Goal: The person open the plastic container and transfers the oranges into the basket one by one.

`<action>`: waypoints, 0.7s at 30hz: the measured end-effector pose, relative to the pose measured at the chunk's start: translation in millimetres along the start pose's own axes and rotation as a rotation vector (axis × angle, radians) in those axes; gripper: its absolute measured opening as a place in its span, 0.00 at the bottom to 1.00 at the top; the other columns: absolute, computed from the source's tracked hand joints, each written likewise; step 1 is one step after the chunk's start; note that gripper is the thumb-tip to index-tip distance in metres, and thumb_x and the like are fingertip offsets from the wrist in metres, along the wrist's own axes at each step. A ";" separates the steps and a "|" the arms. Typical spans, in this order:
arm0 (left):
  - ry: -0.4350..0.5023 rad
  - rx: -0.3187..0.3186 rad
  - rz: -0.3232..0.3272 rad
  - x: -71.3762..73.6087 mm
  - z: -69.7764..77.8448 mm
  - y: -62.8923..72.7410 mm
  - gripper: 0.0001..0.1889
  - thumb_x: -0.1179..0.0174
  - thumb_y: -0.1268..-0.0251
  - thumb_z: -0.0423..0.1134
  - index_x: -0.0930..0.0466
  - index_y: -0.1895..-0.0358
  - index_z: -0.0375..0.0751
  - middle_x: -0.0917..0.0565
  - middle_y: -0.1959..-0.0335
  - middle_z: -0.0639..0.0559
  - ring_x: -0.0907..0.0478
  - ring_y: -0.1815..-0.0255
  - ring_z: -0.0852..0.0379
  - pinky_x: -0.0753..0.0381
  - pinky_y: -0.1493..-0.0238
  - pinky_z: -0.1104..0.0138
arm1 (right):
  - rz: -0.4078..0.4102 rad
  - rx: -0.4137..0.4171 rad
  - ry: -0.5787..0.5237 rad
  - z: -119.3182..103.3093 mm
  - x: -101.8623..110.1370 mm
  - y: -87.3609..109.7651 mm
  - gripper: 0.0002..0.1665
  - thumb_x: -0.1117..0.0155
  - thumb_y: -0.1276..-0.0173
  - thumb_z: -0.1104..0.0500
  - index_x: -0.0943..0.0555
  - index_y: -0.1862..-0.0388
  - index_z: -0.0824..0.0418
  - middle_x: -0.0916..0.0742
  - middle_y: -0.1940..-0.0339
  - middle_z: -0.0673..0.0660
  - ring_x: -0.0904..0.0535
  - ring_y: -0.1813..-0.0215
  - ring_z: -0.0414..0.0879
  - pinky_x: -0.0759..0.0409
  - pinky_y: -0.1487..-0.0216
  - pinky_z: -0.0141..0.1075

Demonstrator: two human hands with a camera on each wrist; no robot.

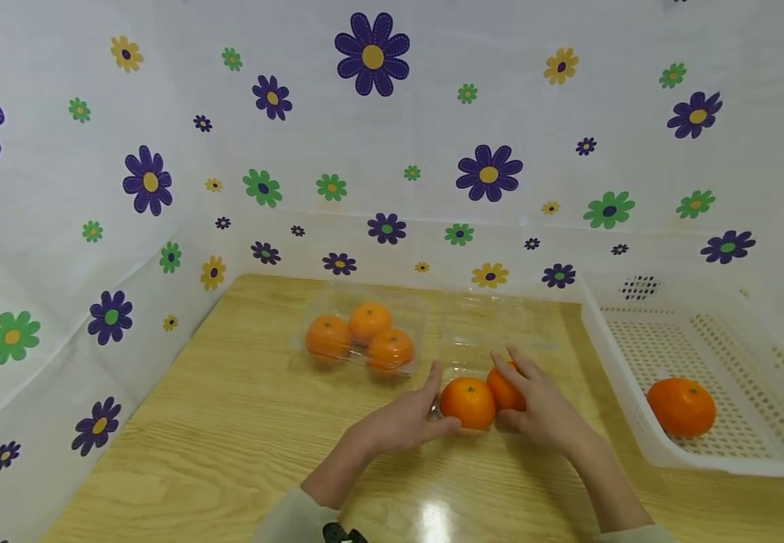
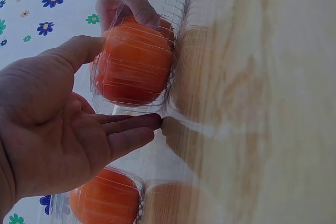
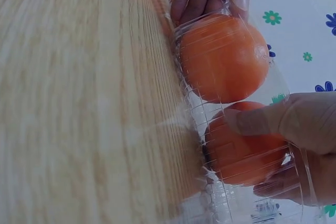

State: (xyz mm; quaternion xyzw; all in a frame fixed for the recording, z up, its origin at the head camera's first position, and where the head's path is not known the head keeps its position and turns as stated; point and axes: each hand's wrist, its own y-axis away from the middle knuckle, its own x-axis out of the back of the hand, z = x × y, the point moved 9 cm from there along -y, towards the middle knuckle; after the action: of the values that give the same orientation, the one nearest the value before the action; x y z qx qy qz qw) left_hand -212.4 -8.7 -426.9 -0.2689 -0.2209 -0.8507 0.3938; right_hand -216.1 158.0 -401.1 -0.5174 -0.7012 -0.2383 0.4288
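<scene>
A clear plastic clamshell container (image 2: 134, 109) sits on the wooden table, its lid (image 1: 493, 313) folded back toward the wall. Inside, a mandarin (image 1: 468, 403) fills the left part. To its right, my right hand (image 1: 541, 403) grips a second mandarin (image 3: 244, 145), thumb on one side and fingers on the other, within the container's walls. My left hand (image 1: 408, 418) is at the container's left end, fingers extended along the side and thumb at the rim, as the left wrist view (image 2: 68, 114) shows.
Left of the hands, another clear container (image 1: 358, 366) holds three mandarins (image 1: 328, 337). On the right stands a white plastic basket (image 1: 609, 362) with one mandarin (image 1: 681, 407) in its near left corner. A flower-patterned sheet (image 1: 425, 136) hangs behind the table.
</scene>
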 end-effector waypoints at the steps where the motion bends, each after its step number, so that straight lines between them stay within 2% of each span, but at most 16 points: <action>1: -0.008 0.000 -0.003 0.0 -0.1 -0.4 0.53 0.43 0.29 0.58 0.71 0.21 0.35 0.27 0.32 0.36 0.21 0.53 0.59 0.23 0.42 0.62 | 0.001 0.001 0.004 -0.9 0.7 0.6 0.51 0.27 0.40 0.66 0.42 0.21 0.61 0.44 0.20 0.68 0.44 0.27 0.76 0.37 0.36 0.70; 5: -0.014 0.002 -0.013 0.3 -0.5 -1.5 0.54 0.43 0.30 0.58 0.71 0.21 0.34 0.29 0.30 0.35 0.22 0.53 0.59 0.24 0.41 0.61 | -0.007 -0.002 0.023 -2.0 2.5 1.8 0.52 0.29 0.37 0.66 0.48 0.20 0.67 0.45 0.20 0.68 0.50 0.24 0.75 0.43 0.32 0.68; 8: -0.019 0.002 -0.002 2.9 -1.6 -1.9 0.54 0.43 0.29 0.59 0.71 0.21 0.35 0.28 0.31 0.36 0.22 0.53 0.59 0.24 0.40 0.61 | -0.001 0.007 0.025 -3.2 3.2 -0.3 0.52 0.30 0.37 0.66 0.48 0.20 0.67 0.44 0.20 0.67 0.51 0.23 0.74 0.43 0.31 0.66; 11: -0.034 0.000 0.006 5.1 -2.0 -1.7 0.53 0.44 0.29 0.58 0.71 0.21 0.35 0.24 0.35 0.36 0.21 0.58 0.59 0.23 0.42 0.62 | 0.014 0.019 0.017 -3.9 2.8 -2.2 0.50 0.30 0.38 0.67 0.44 0.21 0.65 0.42 0.20 0.67 0.47 0.24 0.73 0.39 0.33 0.67; 16: -0.024 0.015 -0.022 -0.2 -3.7 2.1 0.54 0.42 0.29 0.57 0.72 0.21 0.34 0.17 0.48 0.37 0.22 0.71 0.60 0.21 0.51 0.66 | 0.005 0.051 0.028 -4.7 -3.1 -0.1 0.44 0.29 0.40 0.69 0.33 0.25 0.61 0.39 0.23 0.69 0.40 0.27 0.74 0.32 0.37 0.66; 21: -0.005 0.005 -0.018 -1.3 1.4 1.1 0.54 0.43 0.29 0.58 0.73 0.21 0.35 0.26 0.33 0.35 0.20 0.57 0.59 0.22 0.44 0.64 | 0.000 0.058 0.029 -4.7 1.7 2.2 0.44 0.31 0.40 0.71 0.33 0.25 0.59 0.40 0.23 0.70 0.40 0.28 0.73 0.32 0.38 0.66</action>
State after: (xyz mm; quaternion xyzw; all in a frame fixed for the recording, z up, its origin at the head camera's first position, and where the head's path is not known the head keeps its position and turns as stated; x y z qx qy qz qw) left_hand -210.4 -7.9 -426.5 -0.2682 -0.2263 -0.8530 0.3864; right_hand -212.6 155.9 -397.5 -0.5010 -0.7017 -0.2253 0.4538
